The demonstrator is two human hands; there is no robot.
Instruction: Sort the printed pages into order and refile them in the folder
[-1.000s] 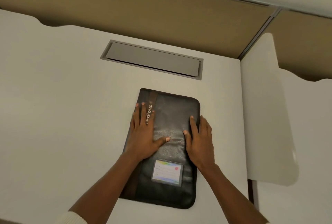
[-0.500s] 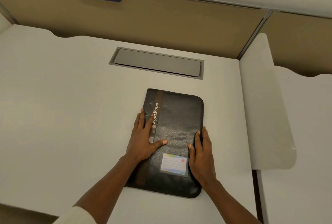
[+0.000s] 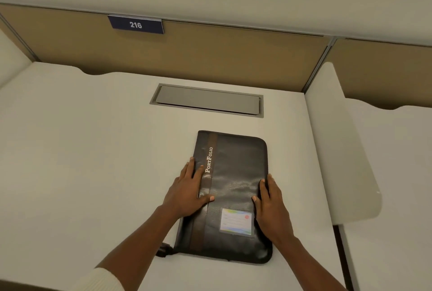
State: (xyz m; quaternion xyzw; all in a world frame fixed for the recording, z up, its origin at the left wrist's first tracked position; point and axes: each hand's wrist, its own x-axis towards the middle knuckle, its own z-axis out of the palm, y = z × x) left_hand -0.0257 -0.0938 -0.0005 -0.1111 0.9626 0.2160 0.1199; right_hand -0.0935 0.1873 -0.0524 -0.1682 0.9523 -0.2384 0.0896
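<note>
Black folder (image 3: 236,169) is lying shut and flat on the white surface (image 3: 93,162), at about 6 o'clock from the grey hatch (image 3: 208,100). Left hand (image 3: 187,190) lies flat on its 9 o'clock edge, fingers (image 3: 190,169) straight, aimed at 12. Right hand (image 3: 271,204) rests on the 3 o'clock edge, fingers (image 3: 271,183) straight too, gripping nothing.

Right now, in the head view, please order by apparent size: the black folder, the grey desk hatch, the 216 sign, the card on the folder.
1. black folder
2. grey desk hatch
3. 216 sign and card: nearly alike, and the sign is farther from the camera, so I leave them unranked.
</note>
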